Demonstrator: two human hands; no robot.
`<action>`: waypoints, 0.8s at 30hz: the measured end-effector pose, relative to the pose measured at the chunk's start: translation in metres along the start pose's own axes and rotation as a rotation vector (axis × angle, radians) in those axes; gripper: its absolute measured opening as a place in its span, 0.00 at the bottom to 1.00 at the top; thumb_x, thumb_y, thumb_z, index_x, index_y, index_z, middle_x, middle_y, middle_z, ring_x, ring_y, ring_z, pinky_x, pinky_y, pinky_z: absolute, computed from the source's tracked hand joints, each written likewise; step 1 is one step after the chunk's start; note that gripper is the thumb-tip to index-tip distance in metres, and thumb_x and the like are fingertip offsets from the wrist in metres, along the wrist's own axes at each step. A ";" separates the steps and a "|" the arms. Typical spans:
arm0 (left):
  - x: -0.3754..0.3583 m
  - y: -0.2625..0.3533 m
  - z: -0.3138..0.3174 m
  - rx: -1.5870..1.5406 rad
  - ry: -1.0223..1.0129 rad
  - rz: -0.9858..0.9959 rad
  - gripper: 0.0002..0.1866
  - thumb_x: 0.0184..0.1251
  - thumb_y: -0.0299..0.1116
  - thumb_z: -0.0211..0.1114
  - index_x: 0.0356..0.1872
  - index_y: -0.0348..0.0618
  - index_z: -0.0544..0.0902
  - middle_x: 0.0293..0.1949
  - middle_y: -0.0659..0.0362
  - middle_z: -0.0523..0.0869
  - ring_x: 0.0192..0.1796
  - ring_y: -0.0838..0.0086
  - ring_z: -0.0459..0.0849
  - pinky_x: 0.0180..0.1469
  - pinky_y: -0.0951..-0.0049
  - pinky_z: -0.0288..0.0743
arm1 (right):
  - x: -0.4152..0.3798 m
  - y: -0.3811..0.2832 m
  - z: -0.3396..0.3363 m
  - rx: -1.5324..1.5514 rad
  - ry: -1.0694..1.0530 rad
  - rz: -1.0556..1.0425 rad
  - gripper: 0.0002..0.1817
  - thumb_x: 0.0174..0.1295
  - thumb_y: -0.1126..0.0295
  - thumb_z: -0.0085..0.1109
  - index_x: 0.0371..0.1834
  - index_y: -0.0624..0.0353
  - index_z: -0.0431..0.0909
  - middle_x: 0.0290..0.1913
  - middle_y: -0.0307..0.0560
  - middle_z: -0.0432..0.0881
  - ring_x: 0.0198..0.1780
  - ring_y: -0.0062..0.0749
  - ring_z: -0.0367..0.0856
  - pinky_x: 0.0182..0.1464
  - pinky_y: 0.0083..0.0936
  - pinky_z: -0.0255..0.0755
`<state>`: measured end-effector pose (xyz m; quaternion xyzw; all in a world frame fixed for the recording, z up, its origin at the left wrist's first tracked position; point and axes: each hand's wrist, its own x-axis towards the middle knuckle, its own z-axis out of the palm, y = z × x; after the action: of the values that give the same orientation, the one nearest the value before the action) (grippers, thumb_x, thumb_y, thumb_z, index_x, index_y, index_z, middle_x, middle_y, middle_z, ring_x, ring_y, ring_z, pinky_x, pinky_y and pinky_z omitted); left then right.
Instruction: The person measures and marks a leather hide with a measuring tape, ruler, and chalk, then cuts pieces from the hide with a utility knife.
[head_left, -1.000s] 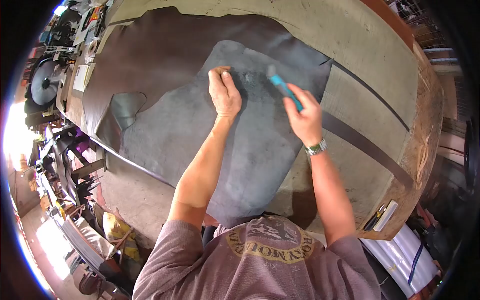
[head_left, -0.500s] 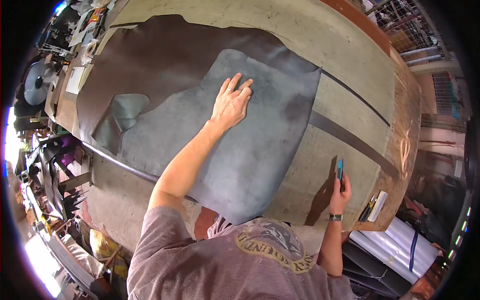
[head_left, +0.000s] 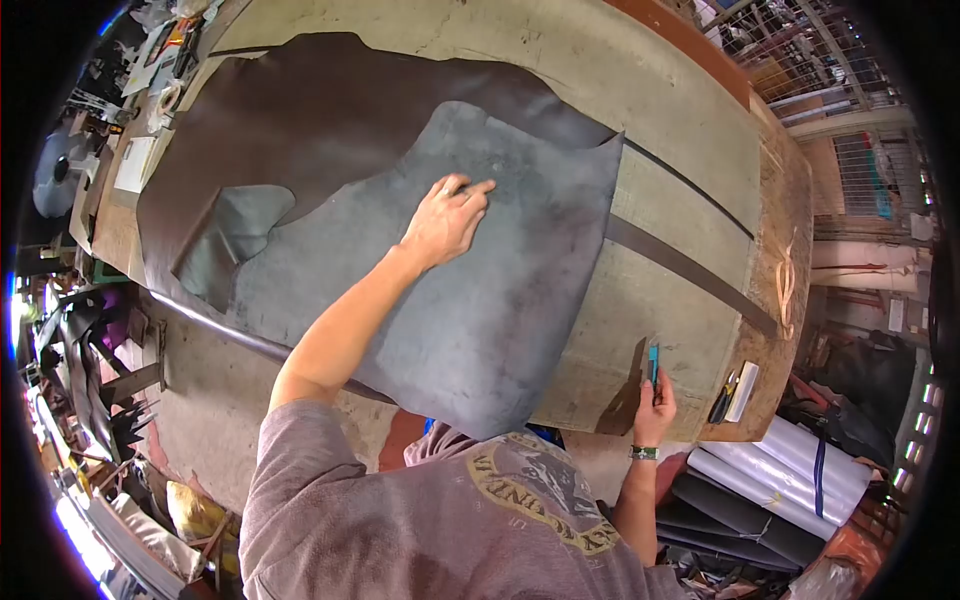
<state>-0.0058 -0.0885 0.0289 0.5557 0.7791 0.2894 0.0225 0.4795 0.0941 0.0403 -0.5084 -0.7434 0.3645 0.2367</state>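
What has moved: Our right hand point(head_left: 655, 410) has swung from over the hide, beside the other hand, down to 4 o'clock. Our left hand point(head_left: 446, 222) has its fingers more curled than half a second ago.
What it means: The teal-handled tool point(head_left: 653, 365) is now well apart from the hide, so we judge it is not working the surface.
Left hand: Near the centre, towards 11 o'clock, loosely bent, one finger pointing to 2 o'clock. It rests on the hide and grips nothing we can see.
Right hand: Closed around the tool, which stands up from the fingers. We cannot make out its tip.
Hide: One large brown sheet point(head_left: 280, 120) spreads from 9 to 12 o'clock; its grey side point(head_left: 460, 310) faces up through the middle to 6 o'clock.
Table: Pale and scuffed point(head_left: 665, 290), with a wide dark strip point(head_left: 690, 270) and a thinner one point(head_left: 690, 185) running out towards 3 o'clock. Yellow-and-black pliers or snips point(head_left: 722, 397) lie beside a white bar point(head_left: 741, 392) at 4 o'clock.
Room: Clear plastic rolls point(head_left: 800, 460) at 4 o'clock, a fan point(head_left: 55, 165) between 9 and 10, wire mesh point(head_left: 860, 165) at 2.
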 end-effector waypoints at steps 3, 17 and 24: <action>-0.019 0.011 0.005 -0.045 0.122 -0.020 0.05 0.70 0.25 0.62 0.43 0.37 0.79 0.63 0.54 0.84 0.68 0.51 0.75 0.70 0.53 0.70 | -0.001 0.006 0.001 -0.052 0.017 0.006 0.21 0.69 0.70 0.65 0.63 0.65 0.81 0.38 0.39 0.84 0.35 0.22 0.77 0.39 0.23 0.73; 0.076 0.007 0.070 0.073 0.142 -0.078 0.10 0.77 0.32 0.56 0.48 0.37 0.80 0.71 0.49 0.77 0.78 0.53 0.67 0.80 0.49 0.58 | 0.011 0.037 -0.011 -0.106 0.041 0.056 0.20 0.70 0.67 0.66 0.62 0.62 0.82 0.34 0.46 0.83 0.35 0.29 0.79 0.39 0.30 0.73; 0.033 0.056 0.070 -0.197 0.167 -0.144 0.09 0.76 0.30 0.58 0.48 0.36 0.80 0.58 0.48 0.87 0.70 0.52 0.78 0.72 0.56 0.70 | 0.013 0.086 -0.069 -0.035 0.098 0.068 0.21 0.69 0.67 0.65 0.62 0.65 0.81 0.43 0.48 0.85 0.41 0.33 0.81 0.46 0.31 0.75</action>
<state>0.0538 -0.0174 0.0068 0.4675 0.7838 0.4075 0.0327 0.5746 0.1461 0.0158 -0.5545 -0.7196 0.3338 0.2515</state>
